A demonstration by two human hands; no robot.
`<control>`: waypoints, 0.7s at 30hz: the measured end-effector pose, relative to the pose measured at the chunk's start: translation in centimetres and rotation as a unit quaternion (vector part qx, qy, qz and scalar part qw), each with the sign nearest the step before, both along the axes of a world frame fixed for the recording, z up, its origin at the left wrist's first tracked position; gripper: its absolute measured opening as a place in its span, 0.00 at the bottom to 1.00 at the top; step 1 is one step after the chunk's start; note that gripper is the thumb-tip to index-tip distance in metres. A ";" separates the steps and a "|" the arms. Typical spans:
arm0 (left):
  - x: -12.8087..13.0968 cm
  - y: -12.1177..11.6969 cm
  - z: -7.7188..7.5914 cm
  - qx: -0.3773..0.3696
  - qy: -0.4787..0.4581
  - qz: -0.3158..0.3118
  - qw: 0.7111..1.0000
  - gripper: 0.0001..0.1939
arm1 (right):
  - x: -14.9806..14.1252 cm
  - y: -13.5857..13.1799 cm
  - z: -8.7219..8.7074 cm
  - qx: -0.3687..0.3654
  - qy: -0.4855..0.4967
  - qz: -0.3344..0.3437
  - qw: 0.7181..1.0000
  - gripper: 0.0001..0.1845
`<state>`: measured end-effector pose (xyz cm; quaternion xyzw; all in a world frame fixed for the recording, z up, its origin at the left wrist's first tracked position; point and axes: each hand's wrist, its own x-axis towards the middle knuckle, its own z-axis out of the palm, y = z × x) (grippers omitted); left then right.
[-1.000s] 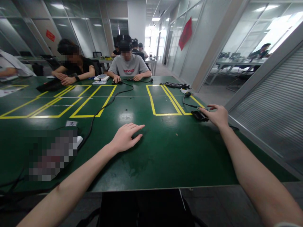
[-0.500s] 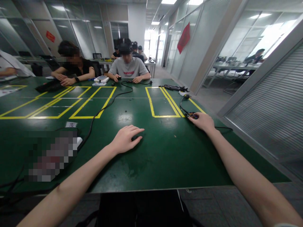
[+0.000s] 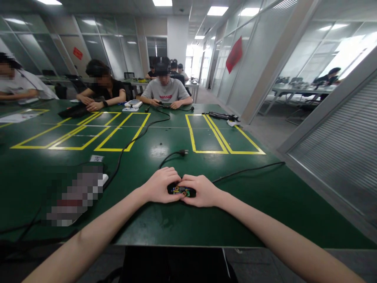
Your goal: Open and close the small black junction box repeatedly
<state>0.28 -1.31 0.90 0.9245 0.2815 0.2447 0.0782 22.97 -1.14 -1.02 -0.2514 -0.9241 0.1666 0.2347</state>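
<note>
In front of me, both hands grip an opened power adapter (image 3: pixel 182 191) just above or on the green table. Its black shell shows a circuit board with copper-coloured coils and green and yellow parts. My left hand (image 3: pixel 163 184) curls round its left end, and my right hand (image 3: pixel 200 191) closes on its right end, fingertips close together. A black cord with a plug (image 3: pixel 183 152) comes out beyond my left hand. Another black cable (image 3: pixel 250 169) runs from behind my right hand towards the table's right edge.
Yellow tape outlines (image 3: pixel 210 152) mark the green table (image 3: pixel 141 220). A blurred-out object (image 3: pixel 76 192) lies at left beside a long black cable (image 3: pixel 118 161). A black folded stand (image 3: pixel 220 116) rests at the far right. Across the table sits a person in grey (image 3: pixel 166 90), handling a small dark object.
My right hand has brought the adapter and its cords from the right side to the middle. My left hand, open before, has closed on the adapter too.
</note>
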 end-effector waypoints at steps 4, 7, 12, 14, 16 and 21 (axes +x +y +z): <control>0.2 -0.1 -0.1 -0.024 0.016 -0.006 1.000 0.19 | 0.6 -0.2 0.0 -0.016 0.013 -0.015 1.000 0.13; 0.1 0.0 -0.3 -0.023 0.021 0.004 1.000 0.24 | 1.3 0.4 -0.2 -0.027 0.067 -0.034 0.997 0.12; -0.1 0.4 -0.7 -0.043 0.023 0.016 0.999 0.31 | 1.8 1.1 -0.6 -0.007 0.129 -0.074 0.989 0.10; -0.2 0.5 -0.9 -0.055 0.018 0.014 0.998 0.34 | 1.9 1.2 -0.7 -0.008 0.126 -0.075 0.989 0.11; -0.2 0.5 -1.1 -0.066 0.018 0.015 0.998 0.36 | 2.0 1.2 -0.7 -0.010 0.116 -0.067 0.991 0.11; -0.2 0.4 -1.3 -0.081 0.030 0.012 0.996 0.41 | 1.9 1.1 -0.8 -0.017 0.101 -0.063 0.993 0.09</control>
